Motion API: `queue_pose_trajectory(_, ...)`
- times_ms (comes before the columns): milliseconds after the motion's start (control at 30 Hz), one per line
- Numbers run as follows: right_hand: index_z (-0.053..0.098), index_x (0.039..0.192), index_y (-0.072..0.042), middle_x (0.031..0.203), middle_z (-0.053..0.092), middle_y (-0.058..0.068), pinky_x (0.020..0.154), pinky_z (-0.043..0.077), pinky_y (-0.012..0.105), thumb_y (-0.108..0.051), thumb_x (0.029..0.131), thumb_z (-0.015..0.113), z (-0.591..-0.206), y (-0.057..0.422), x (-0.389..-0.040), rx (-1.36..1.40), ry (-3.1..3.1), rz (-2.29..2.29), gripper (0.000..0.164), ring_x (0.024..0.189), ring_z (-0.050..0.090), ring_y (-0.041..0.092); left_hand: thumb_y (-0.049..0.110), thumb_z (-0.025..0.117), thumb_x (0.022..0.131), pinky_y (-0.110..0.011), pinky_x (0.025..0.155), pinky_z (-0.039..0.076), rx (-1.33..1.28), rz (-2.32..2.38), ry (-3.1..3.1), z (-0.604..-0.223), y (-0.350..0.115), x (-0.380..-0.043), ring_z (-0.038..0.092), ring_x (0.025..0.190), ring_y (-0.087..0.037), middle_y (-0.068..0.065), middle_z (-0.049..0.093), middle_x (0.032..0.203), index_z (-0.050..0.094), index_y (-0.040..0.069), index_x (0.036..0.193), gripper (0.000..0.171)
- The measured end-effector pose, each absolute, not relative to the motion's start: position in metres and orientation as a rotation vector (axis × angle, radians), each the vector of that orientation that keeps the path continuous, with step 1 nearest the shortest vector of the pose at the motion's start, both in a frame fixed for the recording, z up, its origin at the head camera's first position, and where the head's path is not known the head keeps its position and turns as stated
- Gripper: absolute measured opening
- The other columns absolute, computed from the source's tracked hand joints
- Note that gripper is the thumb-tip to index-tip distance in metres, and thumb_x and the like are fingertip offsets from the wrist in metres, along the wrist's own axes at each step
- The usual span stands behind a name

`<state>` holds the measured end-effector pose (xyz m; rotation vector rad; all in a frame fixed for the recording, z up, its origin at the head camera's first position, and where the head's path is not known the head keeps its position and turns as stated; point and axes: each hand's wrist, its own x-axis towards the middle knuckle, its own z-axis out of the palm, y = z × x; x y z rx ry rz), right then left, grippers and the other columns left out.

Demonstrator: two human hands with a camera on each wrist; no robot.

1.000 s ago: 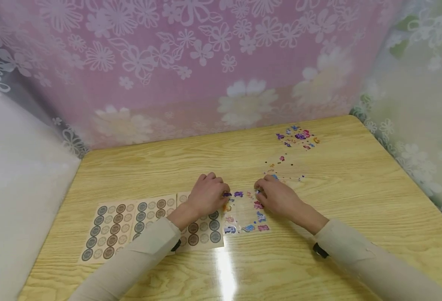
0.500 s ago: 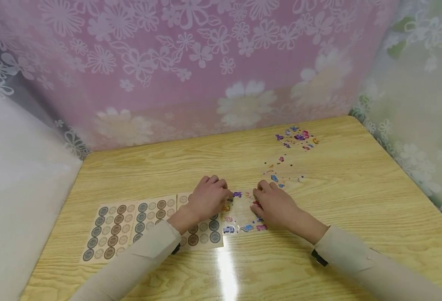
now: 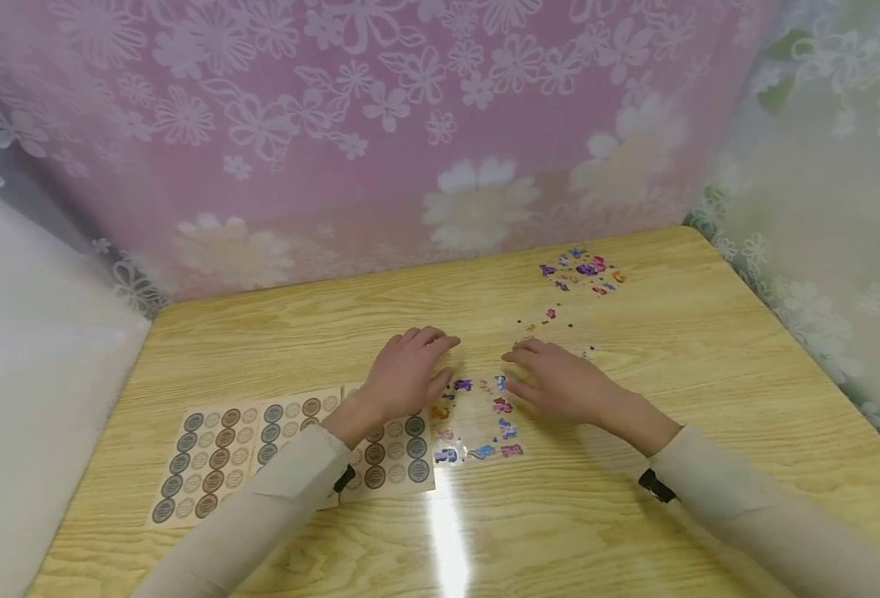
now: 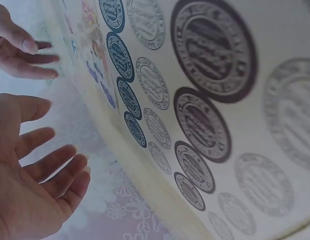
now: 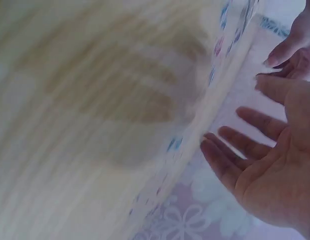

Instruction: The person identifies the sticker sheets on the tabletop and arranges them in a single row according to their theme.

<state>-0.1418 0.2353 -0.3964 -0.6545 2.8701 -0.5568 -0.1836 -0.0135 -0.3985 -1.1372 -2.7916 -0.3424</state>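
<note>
On my head feed, the clear plastic sheet with multicoloured pony-like stickers (image 3: 477,422) lies flat on the pale wood-grain worktop (image 3: 709,349), between and just below both hands. Its left edge runs just beside the row of three beige paper sheets printed with round brown, blue-grey and pale labels (image 3: 218,457); I cannot confirm overlap. I judge this placement keeps the sheets aligned as one row.

Left hand (image 3: 405,374): released; fingers extended, nothing grasped. Right hand (image 3: 559,384): likewise released, thumb near the sheet's upper right corner; contact cannot be determined. This stance, I judge, leaves the sheet lying undisturbed.

The scattered purple, pink, blue and orange stickers (image 3: 586,269) lie well apart, near the far edge, presumably to separate the groups.
</note>
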Motion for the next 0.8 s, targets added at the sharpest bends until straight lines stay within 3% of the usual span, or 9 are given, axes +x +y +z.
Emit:
queue_pose_trajectory(267, 0.045, 0.143, -0.009, 0.150, 0.031, 0.020, 0.104, 0.029, 0.058, -0.039, 0.099, 0.050, -0.390, 0.266, -0.158, -0.730, 2.933, -0.439, 0.053, 0.135, 0.028, 0.042, 0.040, 0.048, 0.099, -0.045, 0.101, 0.038, -1.071, -0.421, -2.826, -0.398, 0.001, -0.189, 0.044, 0.126, -0.026, -0.008, 0.048, 0.139, 0.048, 0.016, 0.140, 0.048)
queue_pose_trajectory(633, 0.028, 0.152, -0.012, 0.153, 0.021, 0.023, 0.109, 0.014, 0.057, -0.040, 0.101, 0.044, -0.399, 0.300, -0.172, -0.701, 2.989, -0.214, 0.060, 0.139, 0.016, 0.044, 0.052, 0.036, 0.100, -0.048, 0.107, 0.029, -1.048, -0.346, -2.978, -0.402, 0.028, -0.194, 0.029, 0.137, -0.029, -0.011, 0.034, 0.149, 0.037, 0.020, 0.148, 0.058)
queue_pose_trajectory(800, 0.028, 0.152, -0.012, 0.152, 0.021, 0.024, 0.108, 0.015, 0.061, -0.042, 0.101, 0.045, -0.406, 0.315, -0.174, -0.679, 3.020, -0.169, 0.061, 0.139, 0.014, 0.044, 0.056, 0.032, 0.099, -0.047, 0.109, 0.024, -1.035, -0.322, -3.041, -0.407, 0.037, -0.198, 0.023, 0.140, -0.028, -0.011, 0.029, 0.152, 0.031, 0.021, 0.151, 0.062)
